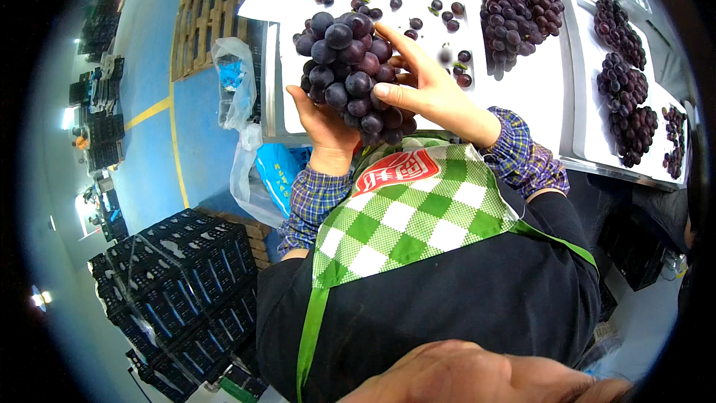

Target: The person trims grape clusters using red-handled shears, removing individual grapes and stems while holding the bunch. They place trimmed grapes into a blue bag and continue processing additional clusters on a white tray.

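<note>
A large bunch of dark purple grapes (349,70) is held up between both hands over the near left part of a white tray (291,117). My left hand (327,129) cups the bunch from below at its left, with most fingers hidden under the grapes. My right hand (430,81) lies along the bunch's right side, thumb on the grapes and fingers spread behind. Loose grapes (415,23) and small green stem bits are scattered on the white surface beyond the hands. To the right, a pair of large grape bunches (512,17) lies on the white surface.
More grape bunches (621,87) lie in another white tray (582,123) at the right. At the left are a clear plastic bag (240,95), a blue bag (277,173), a wooden pallet (201,31) on the blue floor and stacked black crates (179,285).
</note>
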Demonstrator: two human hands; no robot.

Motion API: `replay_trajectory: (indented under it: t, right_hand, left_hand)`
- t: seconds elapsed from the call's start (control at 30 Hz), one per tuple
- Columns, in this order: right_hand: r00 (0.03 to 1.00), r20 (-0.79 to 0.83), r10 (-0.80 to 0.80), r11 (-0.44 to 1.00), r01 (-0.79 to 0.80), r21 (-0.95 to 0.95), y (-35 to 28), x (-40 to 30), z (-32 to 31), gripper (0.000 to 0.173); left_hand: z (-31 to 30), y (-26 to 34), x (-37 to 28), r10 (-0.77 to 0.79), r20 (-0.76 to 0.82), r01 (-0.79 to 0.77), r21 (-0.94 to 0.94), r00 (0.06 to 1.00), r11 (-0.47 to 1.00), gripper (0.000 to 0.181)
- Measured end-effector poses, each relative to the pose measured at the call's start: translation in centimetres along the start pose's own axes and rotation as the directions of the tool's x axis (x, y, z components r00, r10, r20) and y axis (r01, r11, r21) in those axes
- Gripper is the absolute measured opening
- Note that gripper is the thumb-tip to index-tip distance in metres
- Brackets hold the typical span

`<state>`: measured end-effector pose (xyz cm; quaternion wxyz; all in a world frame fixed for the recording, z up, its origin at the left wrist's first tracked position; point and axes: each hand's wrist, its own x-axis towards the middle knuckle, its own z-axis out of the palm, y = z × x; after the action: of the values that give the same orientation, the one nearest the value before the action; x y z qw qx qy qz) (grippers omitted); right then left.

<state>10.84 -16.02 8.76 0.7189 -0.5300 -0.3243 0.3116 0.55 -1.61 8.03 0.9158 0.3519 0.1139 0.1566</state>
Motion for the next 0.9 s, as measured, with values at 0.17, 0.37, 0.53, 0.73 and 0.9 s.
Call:
replay_trajectory:
  t: [0.17,0.37,0.53,0.73,0.9]
  right_hand:
    - [0.998,-0.042,-0.043,0.999,0.043,-0.009,0.3,-0.2,0.2,0.084]
    - [0.996,-0.056,-0.073,0.989,0.065,-0.132,0.3,-0.5,0.4,0.081]
    - [0.978,-0.044,-0.202,0.937,0.180,-0.300,0.2,-1.0,0.8,0.069]
    - [0.989,-0.022,-0.146,0.973,0.139,-0.185,-0.2,-1.3,1.1,0.059]
    - [0.988,0.039,-0.148,0.983,0.152,-0.107,-0.2,-1.3,1.4,0.051]
  left_hand:
    - [-0.5,-0.2,-0.4,0.063,0.081,-0.068,0.069,0.995,0.995,0.100]
    - [-1.3,-0.6,-0.1,0.050,0.023,-0.052,0.111,0.999,0.993,0.095]
    - [-1.5,-0.7,-0.1,-0.051,0.064,0.059,-0.127,0.997,0.990,0.084]
    - [-2.5,-0.9,-0.4,-0.189,0.111,0.205,-0.156,0.976,0.966,0.067]
    - [-5.3,-0.9,-1.2,-0.395,0.045,0.394,-0.223,0.918,0.892,0.060]
